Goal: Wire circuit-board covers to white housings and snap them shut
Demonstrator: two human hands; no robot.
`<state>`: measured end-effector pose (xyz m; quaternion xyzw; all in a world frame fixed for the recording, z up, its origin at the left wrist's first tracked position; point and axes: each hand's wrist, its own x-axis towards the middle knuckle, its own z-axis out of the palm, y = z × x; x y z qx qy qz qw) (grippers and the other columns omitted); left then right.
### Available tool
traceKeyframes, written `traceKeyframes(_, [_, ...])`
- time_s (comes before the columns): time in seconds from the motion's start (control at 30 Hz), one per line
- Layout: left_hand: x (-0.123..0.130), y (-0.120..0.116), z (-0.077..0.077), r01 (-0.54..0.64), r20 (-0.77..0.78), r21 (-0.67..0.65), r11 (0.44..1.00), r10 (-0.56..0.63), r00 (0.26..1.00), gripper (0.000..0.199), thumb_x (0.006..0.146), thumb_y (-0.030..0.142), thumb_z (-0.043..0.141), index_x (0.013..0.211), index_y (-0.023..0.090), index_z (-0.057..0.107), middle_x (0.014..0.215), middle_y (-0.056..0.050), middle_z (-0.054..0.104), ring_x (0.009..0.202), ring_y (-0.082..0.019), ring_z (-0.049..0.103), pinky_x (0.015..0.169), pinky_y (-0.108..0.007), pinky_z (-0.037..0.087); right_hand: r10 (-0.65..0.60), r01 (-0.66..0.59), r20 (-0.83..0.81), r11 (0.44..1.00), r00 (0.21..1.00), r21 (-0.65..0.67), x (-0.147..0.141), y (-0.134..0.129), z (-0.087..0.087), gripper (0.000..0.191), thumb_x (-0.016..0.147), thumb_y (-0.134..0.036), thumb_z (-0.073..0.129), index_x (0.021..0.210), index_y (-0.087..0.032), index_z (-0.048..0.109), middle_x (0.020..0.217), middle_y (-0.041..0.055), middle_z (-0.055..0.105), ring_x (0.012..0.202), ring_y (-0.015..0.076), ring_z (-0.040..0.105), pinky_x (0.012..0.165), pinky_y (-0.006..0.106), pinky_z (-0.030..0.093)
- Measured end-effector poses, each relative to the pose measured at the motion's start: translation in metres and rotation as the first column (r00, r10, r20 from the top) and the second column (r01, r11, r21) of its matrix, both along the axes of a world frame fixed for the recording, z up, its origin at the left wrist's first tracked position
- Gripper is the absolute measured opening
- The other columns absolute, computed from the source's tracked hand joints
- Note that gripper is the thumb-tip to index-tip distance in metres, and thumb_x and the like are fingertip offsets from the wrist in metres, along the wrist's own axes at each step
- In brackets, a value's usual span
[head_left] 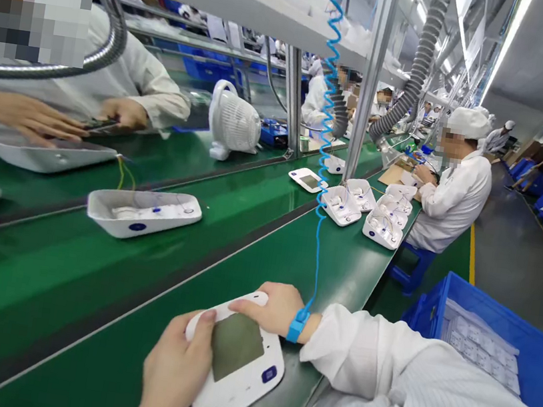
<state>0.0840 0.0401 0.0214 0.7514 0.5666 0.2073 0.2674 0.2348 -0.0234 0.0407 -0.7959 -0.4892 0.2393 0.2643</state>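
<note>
Right, both hands on the white device (236, 353): left hand (179, 359) grips its left side, thumb beside the screen; right hand (274, 308) grasps the top edge, blue wrist strap (298, 325) on that wrist, blue cord (316, 257) running up. Device is tilted screen-up at the near edge of the green table (264, 256); can't tell if it rests there. Farther along: open white shells (382, 236), second screen unit (300, 178). Blue crate (439, 301) at right. Co-worker's hands (130, 114) across, upper left.
</note>
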Motion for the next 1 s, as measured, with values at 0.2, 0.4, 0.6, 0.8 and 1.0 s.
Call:
traceKeyframes(0.2, [-0.013,-0.046,0.009,0.263,-0.195,0.241,0.934,-0.219,0.956,0.094,0.078,0.071,0.039,0.144,0.004,0.037,0.143,-0.028,0.048,0.128,-0.045,0.05,0.101,-0.055,0.041,0.232,-0.17,0.267,0.957,0.935,-0.236,0.01,-0.02,0.033,0.069,0.092,-0.073,0.039,0.091,-0.013,0.071,0.094,0.0158,0.073,0.093,0.0315,0.07,0.072,0.036,0.051])
traceKeyframes(0.4, [-0.032,-0.08,-0.007,0.382,-0.273,0.215,0.899,-0.32,0.907,0.099,0.068,0.062,0.06,0.147,0.009,0.032,0.146,-0.025,0.045,0.13,-0.042,0.047,0.103,-0.056,0.038,0.495,-0.495,0.567,0.852,0.659,-0.169,0.006,-0.035,0.054,0.052,0.093,-0.059,0.055,0.11,-0.011,0.067,0.112,0.0204,0.069,0.114,0.0326,0.063,0.09,0.042,0.051])
traceKeyframes(0.6, [-0.035,-0.075,0.006,0.439,-0.174,0.162,0.884,-0.413,0.894,0.069,0.063,0.049,0.073,0.122,0.016,0.06,0.123,-0.018,0.063,0.119,-0.04,0.054,0.1,-0.054,0.042,0.797,-0.974,0.593,0.208,0.115,-0.091,-0.004,-0.013,0.04,0.07,0.088,-0.056,0.064,0.141,-0.013,0.049,0.15,0.0175,0.045,0.147,0.0322,0.028,0.119,0.051,0.023])
traceKeyframes(0.8, [-0.031,-0.08,-0.002,0.445,-0.065,0.231,0.866,-0.442,0.895,0.101,0.05,0.068,0.08,0.134,0.018,0.053,0.136,-0.02,0.056,0.126,-0.043,0.048,0.104,-0.059,0.035,0.859,-0.958,0.502,0.218,0.099,-0.185,-0.002,-0.015,0.031,0.075,0.09,-0.059,0.059,0.151,-0.018,0.04,0.158,0.0184,0.032,0.149,0.0351,0.022,0.118,0.059,0.019])
traceKeyframes(1.0, [-0.03,-0.078,-0.004,0.428,-0.02,0.225,0.875,-0.435,0.9,0.095,0.056,0.061,0.079,0.134,0.016,0.052,0.137,-0.02,0.053,0.126,-0.042,0.046,0.105,-0.058,0.032,0.887,-0.927,0.448,0.257,0.114,-0.272,-0.005,-0.004,0.038,0.075,0.09,-0.06,0.058,0.152,-0.022,0.038,0.16,0.0157,0.03,0.15,0.0337,0.02,0.117,0.06,0.019])
